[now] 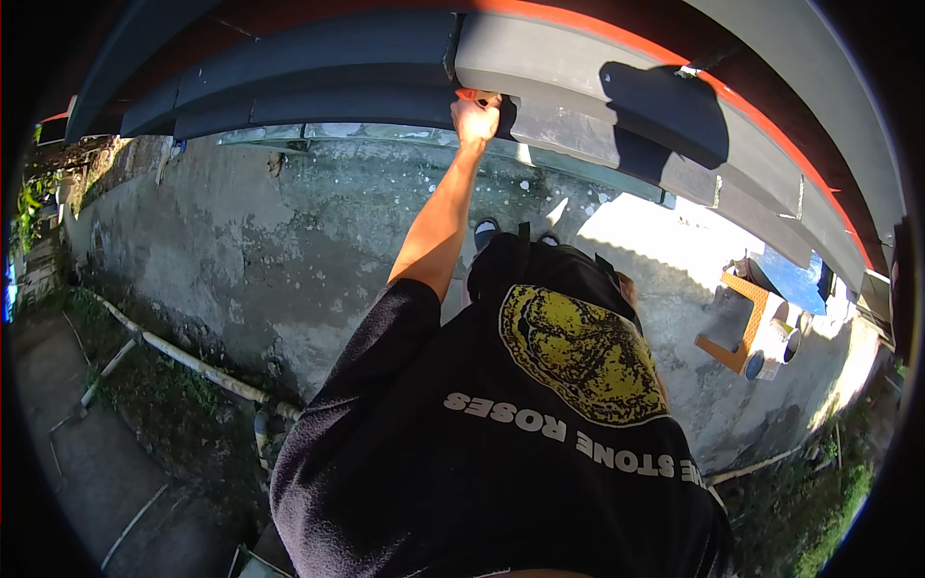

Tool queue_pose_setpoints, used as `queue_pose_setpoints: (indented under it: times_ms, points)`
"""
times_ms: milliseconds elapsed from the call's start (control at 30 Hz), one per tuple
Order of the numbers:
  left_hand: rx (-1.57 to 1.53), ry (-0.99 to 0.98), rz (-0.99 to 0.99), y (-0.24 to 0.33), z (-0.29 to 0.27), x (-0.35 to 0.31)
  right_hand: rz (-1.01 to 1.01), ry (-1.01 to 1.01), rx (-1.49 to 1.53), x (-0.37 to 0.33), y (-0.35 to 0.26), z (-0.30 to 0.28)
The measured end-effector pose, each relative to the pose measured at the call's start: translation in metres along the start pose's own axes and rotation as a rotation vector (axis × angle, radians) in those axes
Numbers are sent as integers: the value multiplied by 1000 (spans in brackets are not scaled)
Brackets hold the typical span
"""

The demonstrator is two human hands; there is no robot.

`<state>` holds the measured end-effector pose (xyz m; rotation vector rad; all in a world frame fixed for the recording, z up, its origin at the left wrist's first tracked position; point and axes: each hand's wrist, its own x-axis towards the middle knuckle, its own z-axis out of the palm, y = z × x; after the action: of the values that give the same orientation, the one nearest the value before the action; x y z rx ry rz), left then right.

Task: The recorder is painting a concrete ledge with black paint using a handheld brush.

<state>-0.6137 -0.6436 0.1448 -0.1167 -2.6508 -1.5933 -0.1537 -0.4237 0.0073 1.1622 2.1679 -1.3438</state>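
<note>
My left arm reaches up and forward. My left hand (477,120) is closed around a small hand-held thing with an orange part (467,93), pressed against or close to the grey board (568,120) near a joint between two boards. Its exact kind is hidden by my fingers. On the right board beside the hand, the lower face looks patchy and lighter, while the left board (337,101) is in dark shade. A bit of my right hand (628,289) shows past the edge of my black shirt, low by my side; its fingers are mostly hidden.
A red strip (617,29) runs along above the boards. An orange plastic stool (747,299) stands on the right, beside a pale bucket (776,342) and a blue sheet or container (790,279). On the left, a pale pipe (193,361) borders the weathered concrete floor (231,260).
</note>
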Motion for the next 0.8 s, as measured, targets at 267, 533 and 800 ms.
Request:
queue_pose_setpoints:
  times_ms: [267,533,800]
  points:
    - [177,-77,436,-4,-32,-4,-35,10,315,49,101,30]
    - [261,-278,505,5,-18,-9,36,-1,335,30,79,26]
    - [339,-362,439,8,-21,-5,86,63,78,-12,-4,23]
